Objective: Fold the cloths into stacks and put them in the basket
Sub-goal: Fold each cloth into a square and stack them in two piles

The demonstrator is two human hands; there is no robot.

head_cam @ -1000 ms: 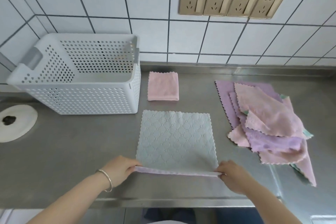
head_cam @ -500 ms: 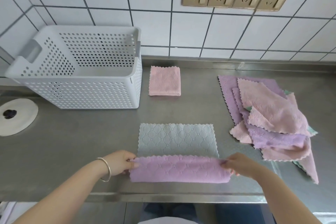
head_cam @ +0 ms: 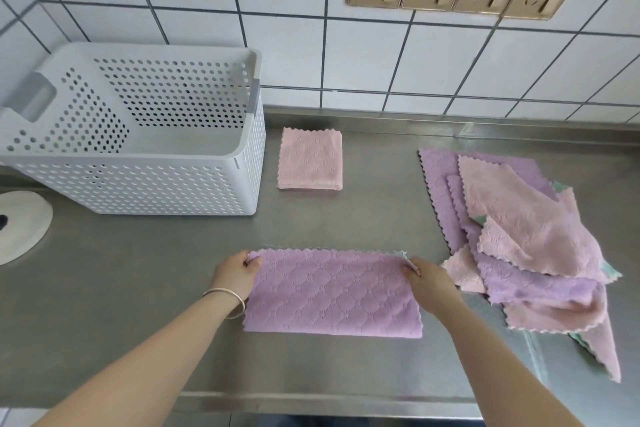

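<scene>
Two hands on purple cloth (head_cam: pixel 332 295), folded in half, lying flat on steel counter (head_cam: pixel 104 305) in front of white basket (head_cam: pixel 145 184). Left hand (head_cam: pixel 235 274) pinches far left corner, right hand (head_cam: pixel 429 282) pinches far right corner. Folded pink cloth (head_cam: pixel 310 159) just right of basket, unfolded cloth pile (head_cam: pixel 526 239) further right.

Both forearms reach forward over the bench; left hand (head_cam: pixel 234 273) and right hand (head_cam: pixel 430 282) each pinch with curled fingers, knuckles up.
</scene>
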